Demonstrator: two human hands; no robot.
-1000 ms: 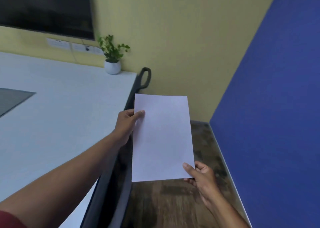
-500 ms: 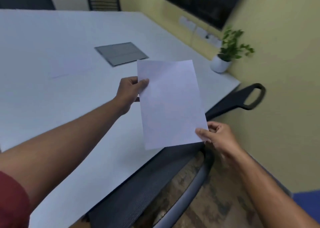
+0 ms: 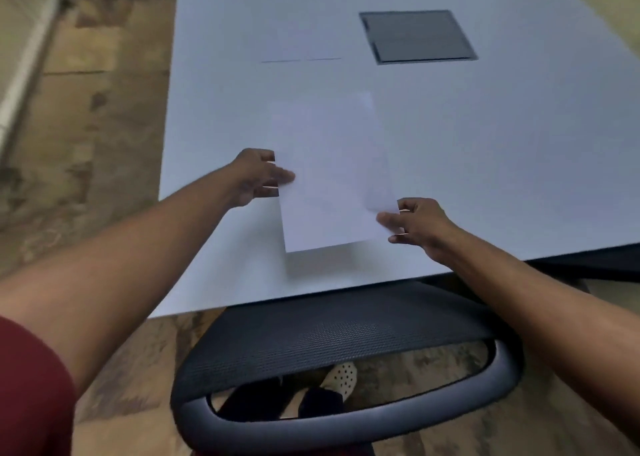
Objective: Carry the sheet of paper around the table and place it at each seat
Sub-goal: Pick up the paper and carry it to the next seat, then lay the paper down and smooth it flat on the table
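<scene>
Plain white rectangular sheet of paper (image 3: 332, 175) sits low over the white laminate table (image 3: 485, 164), centre of view, near edge lifted; shadow under it at 6 o'clock says not flat yet. My left hand (image 3: 254, 176) pinches the sheet's left edge, at 9 o'clock of the paper, thumb on top. My right hand (image 3: 414, 223) pinches the near right corner, at 4 o'clock, thumb on top, fingers below. Two-point hold keeps the thin sheet taut and square to the seat, I judge, so it lands straight.

Black mesh office chair back (image 3: 329, 338) is at 6 o'clock, tucked against the table's near edge; I'm reaching over it. Paper's near edge is inside the table edge, some bare margin left. Grey square inset panel (image 3: 417, 36) at 1 o'clock, well apart from the sheet. Open tabletop at 12, 3 and 9 o'clock, so room to slide either way. Brown patterned floor (image 3: 86, 144) runs past the table's left edge at 9 o'clock.
</scene>
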